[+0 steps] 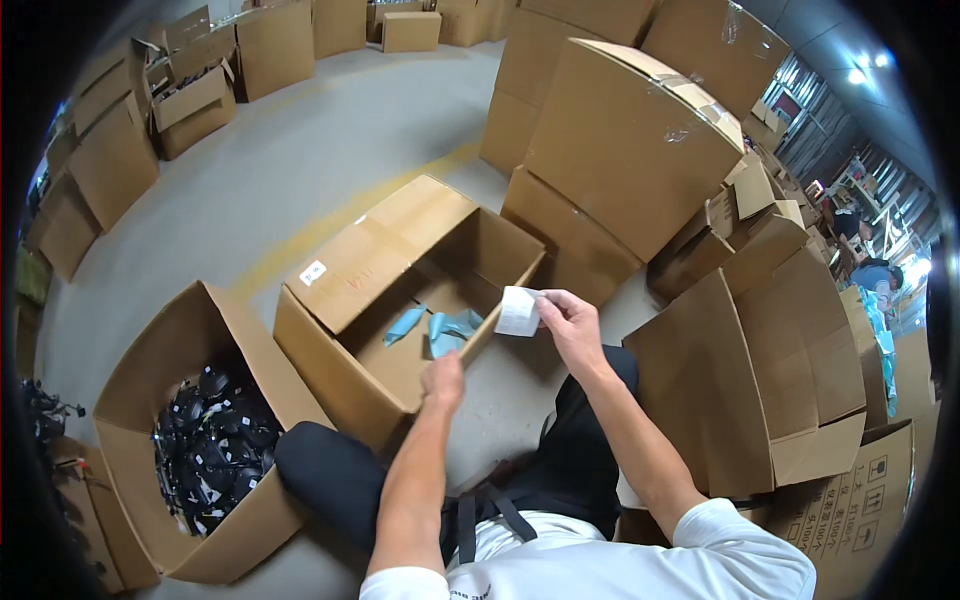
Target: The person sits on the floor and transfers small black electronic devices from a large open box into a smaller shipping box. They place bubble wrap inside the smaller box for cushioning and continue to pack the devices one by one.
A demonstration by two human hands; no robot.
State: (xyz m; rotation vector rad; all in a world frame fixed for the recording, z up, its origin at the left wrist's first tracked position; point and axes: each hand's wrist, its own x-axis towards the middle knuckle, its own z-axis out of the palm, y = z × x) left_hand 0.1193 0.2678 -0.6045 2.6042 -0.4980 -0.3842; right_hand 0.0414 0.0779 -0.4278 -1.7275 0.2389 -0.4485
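Observation:
My right hand (572, 328) is raised beside the right edge of an open cardboard box (315, 322). Its thumb and fingers pinch a curled white paper slip (517, 312) with faint print on it. Over the near side of that box, my left hand (442, 382) is closed, and a crumpled light-blue plastic sheet (449, 335) comes out from its fingertips. A smaller light-blue piece (404, 326) lies farther left inside the box. Part of the box floor is hidden by the flap and the blue sheet.
At my left knee stands an open carton (130, 480) holding many black plastic parts (215, 440). An open carton (700, 390) stands at my right. Tall stacked cartons (630, 150) rise ahead, and more boxes (275, 50) line the far floor. A person (880, 275) is in the right background.

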